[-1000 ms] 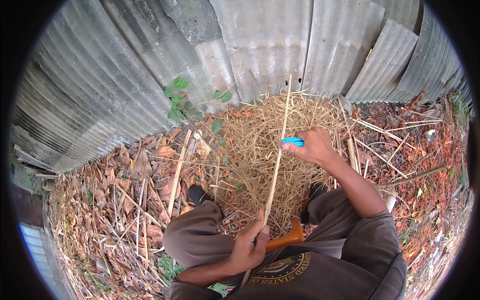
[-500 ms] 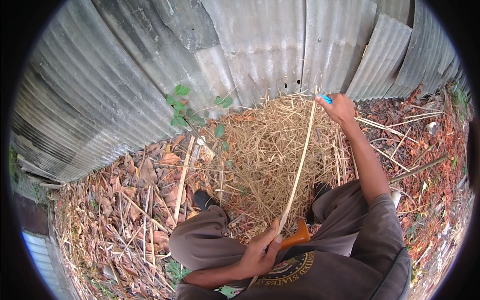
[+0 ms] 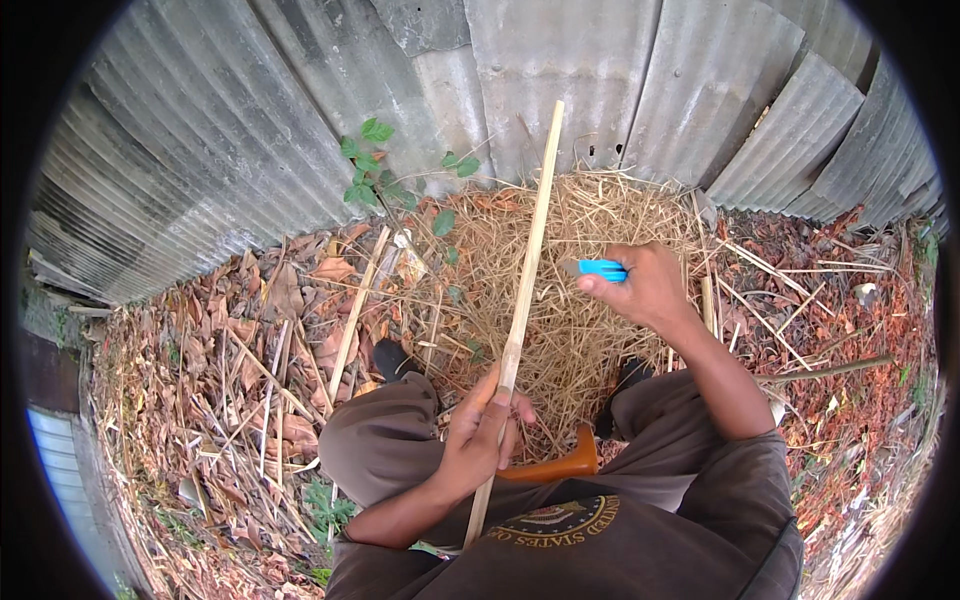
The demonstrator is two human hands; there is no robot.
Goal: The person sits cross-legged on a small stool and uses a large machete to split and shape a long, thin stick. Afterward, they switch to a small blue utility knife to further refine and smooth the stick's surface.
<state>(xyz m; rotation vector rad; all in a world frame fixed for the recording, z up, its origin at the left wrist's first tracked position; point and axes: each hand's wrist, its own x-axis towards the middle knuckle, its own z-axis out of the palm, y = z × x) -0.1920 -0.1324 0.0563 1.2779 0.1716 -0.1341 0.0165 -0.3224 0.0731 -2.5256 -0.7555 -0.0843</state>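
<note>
A long, pale bamboo strip (image 3: 534,240) slants up and away from my lap. My left hand (image 3: 480,425) is closed around its lower part, with the fingers wrapped round it. To the right of the strip, my right hand (image 3: 645,285) grips a knife with a bright blue handle (image 3: 604,270). Its short blade points left toward the strip but is apart from it. Between my legs lies an orange-brown curved handle (image 3: 560,466), partly hidden by my clothes. Beyond it, a heap of thin shavings (image 3: 590,340) covers the ground between my feet.
A corrugated metal fence (image 3: 560,70) stands just past the heap. A leafy green plant (image 3: 370,165) grows against it. Dry leaves (image 3: 285,290) and loose strips (image 3: 358,315) lie on the left, with more sticks (image 3: 775,270) on the right.
My right hand with the knife has come off the strip's far end, moving nearer. My left hand has moved slightly away from me and left, and the strip now tilts higher.
</note>
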